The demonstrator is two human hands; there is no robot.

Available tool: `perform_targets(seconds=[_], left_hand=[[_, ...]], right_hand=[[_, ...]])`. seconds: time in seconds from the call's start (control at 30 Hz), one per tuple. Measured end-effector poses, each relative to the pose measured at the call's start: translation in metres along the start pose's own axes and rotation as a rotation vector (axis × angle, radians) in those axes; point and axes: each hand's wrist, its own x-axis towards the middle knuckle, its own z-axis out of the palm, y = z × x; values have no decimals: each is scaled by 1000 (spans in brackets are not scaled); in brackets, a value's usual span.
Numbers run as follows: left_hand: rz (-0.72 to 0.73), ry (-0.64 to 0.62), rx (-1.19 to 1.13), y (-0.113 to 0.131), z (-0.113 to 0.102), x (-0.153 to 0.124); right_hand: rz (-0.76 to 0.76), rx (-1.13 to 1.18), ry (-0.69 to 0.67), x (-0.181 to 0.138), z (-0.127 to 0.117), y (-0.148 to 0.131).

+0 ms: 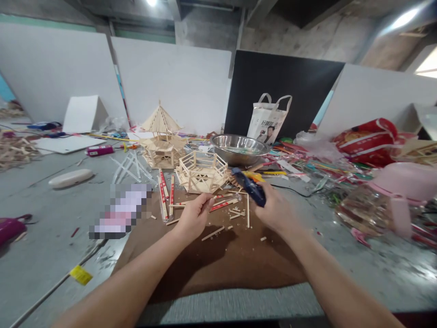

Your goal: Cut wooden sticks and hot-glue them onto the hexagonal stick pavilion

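Head view: the left hand (194, 215) is over a brown cloth (266, 264) on the grey worktop (341, 278), its thumb and fingers pinched on a small stick (214, 197) whose pale tip shows. The right hand (278, 210), a little blurred, is wrapped around a dark blue tool (251, 187), which tilts up and to the left; blur hides what kind it is. Between the hands, loose cut sticks (213, 233) and short bits lie scattered on the cloth. Chopsticks (163, 197) in red-marked wrappers lie near the left hand, on its far side. Just beyond both hands stands an open wooden frame (202, 176) with many sides and a railing around its top. Behind it to the left is a wooden pavilion (160, 132) with a pointed roof; behind it to the right, a metal bowl (239, 157) stands before a white bag (268, 119). A jug (362, 205) with a pink lid is at the right.
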Motion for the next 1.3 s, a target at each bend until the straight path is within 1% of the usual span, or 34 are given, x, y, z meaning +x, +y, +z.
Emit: perform_targets(seconds=[0.07,0.13,0.2,0.3,0.43,0.53,0.67,0.93,1.3], left_hand=[[20,-15,13,0,1,-1],[43,-26,14,0,2,-2],[60,-13,6,-2,2,-2],[62,11,7,-4,1,-1],[77,-37,-22,-6,0,-1],[99,-70,-50,-6,0,-1],[110,-71,-12,-7,-1,-2],[126,-34,71,-10,1,-2],[98,-24,99,-7,-1,-1]], right_hand=[[-111,97,-21,-2,8,-17],[-177,185,-63,-5,17,-25],[-198,236,-100,-9,25,-26],[-215,244,-122,-14,30,-22],[-264,245,-164,-16,31,-23],[-240,235,-217,-17,30,-26],[-219,221,-240,-19,32,-26],[-190,210,-284,-19,31,-26],[-180,231,-282,-21,33,-27]])
